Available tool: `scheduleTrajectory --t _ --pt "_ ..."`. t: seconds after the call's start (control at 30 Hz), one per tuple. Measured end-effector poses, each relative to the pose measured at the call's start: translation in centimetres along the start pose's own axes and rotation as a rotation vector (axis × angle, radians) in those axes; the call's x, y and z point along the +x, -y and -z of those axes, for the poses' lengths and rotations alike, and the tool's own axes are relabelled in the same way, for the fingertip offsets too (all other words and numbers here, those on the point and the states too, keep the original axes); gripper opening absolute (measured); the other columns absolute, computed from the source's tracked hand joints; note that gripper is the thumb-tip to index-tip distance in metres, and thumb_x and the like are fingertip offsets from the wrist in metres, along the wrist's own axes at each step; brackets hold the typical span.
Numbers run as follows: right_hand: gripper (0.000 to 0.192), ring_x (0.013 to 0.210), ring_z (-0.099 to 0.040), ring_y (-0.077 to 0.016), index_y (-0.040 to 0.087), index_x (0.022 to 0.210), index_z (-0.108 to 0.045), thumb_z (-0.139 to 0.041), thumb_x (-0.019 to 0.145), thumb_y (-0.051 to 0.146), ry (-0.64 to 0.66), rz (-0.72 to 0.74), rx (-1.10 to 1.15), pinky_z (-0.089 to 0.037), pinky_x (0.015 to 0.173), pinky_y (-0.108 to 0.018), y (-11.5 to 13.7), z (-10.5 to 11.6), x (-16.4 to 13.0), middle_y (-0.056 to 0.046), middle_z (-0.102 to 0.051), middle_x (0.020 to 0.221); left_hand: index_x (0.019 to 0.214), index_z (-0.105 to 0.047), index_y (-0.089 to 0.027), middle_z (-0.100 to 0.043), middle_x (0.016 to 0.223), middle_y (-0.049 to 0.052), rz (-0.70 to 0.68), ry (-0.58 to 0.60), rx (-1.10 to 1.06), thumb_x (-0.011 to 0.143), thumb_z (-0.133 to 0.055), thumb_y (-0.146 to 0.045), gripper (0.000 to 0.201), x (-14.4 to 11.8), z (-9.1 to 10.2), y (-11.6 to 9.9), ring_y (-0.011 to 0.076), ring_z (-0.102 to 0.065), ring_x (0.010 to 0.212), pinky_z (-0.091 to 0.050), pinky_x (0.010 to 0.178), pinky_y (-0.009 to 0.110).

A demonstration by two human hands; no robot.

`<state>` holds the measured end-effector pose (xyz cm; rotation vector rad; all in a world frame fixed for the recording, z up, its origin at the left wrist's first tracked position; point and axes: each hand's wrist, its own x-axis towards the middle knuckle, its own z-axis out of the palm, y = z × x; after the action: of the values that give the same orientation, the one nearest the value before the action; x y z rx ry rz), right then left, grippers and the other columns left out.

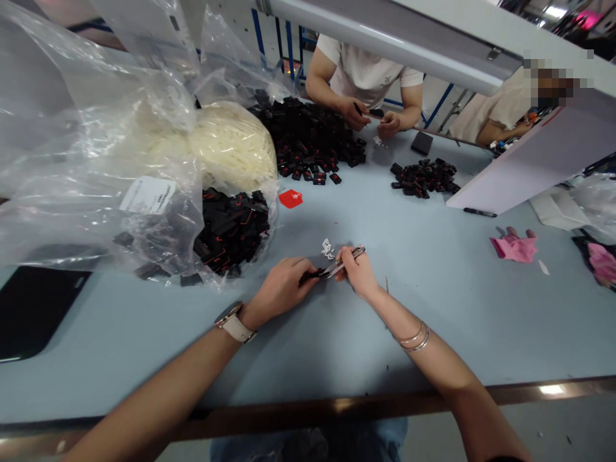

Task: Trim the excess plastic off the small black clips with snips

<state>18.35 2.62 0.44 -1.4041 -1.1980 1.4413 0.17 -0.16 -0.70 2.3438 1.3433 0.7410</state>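
Note:
My left hand (286, 282), with a watch at the wrist, pinches a small black plastic part (310, 276) just above the table. My right hand (357, 269) grips metal tweezers (353, 253), whose tips point left and meet the end of the black part; whether anything is between the tips is too small to tell. Just beyond both hands lies a small heap of tiny white pieces (328, 248). Left of my left hand, a clear plastic bag (168, 237) lies open, with black parts with red marks (233, 224) at its mouth.
A large pile of black parts (308, 138) stands across the table, before a co-worker (370, 77). A smaller pile (424, 178) lies to its right. Around are a bag of cream-coloured pieces (233, 144), a red tag (290, 198), a pen (480, 212), a pink glove (514, 245) and a white divider (520, 160).

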Motion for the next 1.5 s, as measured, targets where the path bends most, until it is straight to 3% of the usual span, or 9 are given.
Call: scheduleTrajectory --t 0.3,0.47,0.7,1.0,1.13,1.5 --pt "0.039 0.032 -0.046 -0.0084 0.02 0.061 -0.048 -0.047 0.081 0.054 -0.122 0.101 0.056 -0.036 0.034 -0.018 -0.7 -0.2 -0.2 0.006 -0.047 0.04 0.079 -0.054 -0.02 -0.063 0.075 0.002 -0.006 0.006 -0.008 0.084 -0.058 -0.024 0.008 0.0 0.1 0.0 0.0164 -0.057 0.068 -0.043 0.065 0.029" --pt "0.038 0.035 -0.048 -0.0081 0.02 0.064 -0.049 -0.044 0.085 0.052 -0.115 0.228 -0.086 -0.037 0.037 -0.019 -0.7 -0.3 -1.2 0.005 -0.049 0.045 0.079 -0.055 -0.019 -0.063 0.075 0.003 -0.005 0.018 -0.015 0.083 -0.057 -0.022 0.006 0.0 0.1 0.0 0.0171 -0.058 0.069 -0.043 0.065 0.029" --pt "0.036 0.041 -0.054 -0.0104 0.021 0.069 -0.05 -0.042 0.087 0.05 -0.074 0.269 -0.153 -0.038 0.041 -0.02 -0.9 -0.5 -1.8 0.003 -0.052 0.05 0.079 -0.055 -0.02 -0.064 0.076 0.003 0.002 0.015 -0.023 0.083 -0.057 -0.023 0.005 0.0 0.1 0.0 0.0175 -0.059 0.071 -0.043 0.066 0.029" --pt "0.03 0.047 -0.048 -0.0107 0.022 0.072 -0.053 -0.04 0.088 0.045 -0.005 0.438 -0.361 -0.038 0.049 -0.022 -0.7 -0.3 -2.7 0.004 -0.048 0.049 0.078 -0.055 -0.02 -0.064 0.074 0.003 0.008 0.005 -0.003 0.083 -0.058 -0.025 0.008 0.0 0.0 0.0 0.018 -0.059 0.069 -0.045 0.066 0.031" --pt "0.027 0.052 -0.05 -0.0108 0.022 0.071 -0.053 -0.042 0.087 0.042 -0.023 0.496 -0.402 -0.041 0.055 -0.023 -0.5 -0.3 -2.8 0.002 -0.054 0.058 0.079 -0.055 -0.02 -0.064 0.075 0.003 0.001 -0.009 0.005 0.085 -0.056 -0.027 0.009 0.0 0.0 0.1 0.0172 -0.059 0.07 -0.045 0.066 0.03" --pt "0.037 0.036 -0.051 -0.0094 0.021 0.065 -0.049 -0.044 0.085 0.052 -0.022 0.195 -0.134 -0.038 0.037 -0.019 -0.4 -0.3 -1.1 0.005 -0.051 0.046 0.078 -0.055 -0.021 -0.064 0.076 0.002 0.0 0.024 -0.001 0.082 -0.058 -0.022 0.004 0.1 0.3 -0.2 0.0168 -0.059 0.071 -0.044 0.066 0.03"
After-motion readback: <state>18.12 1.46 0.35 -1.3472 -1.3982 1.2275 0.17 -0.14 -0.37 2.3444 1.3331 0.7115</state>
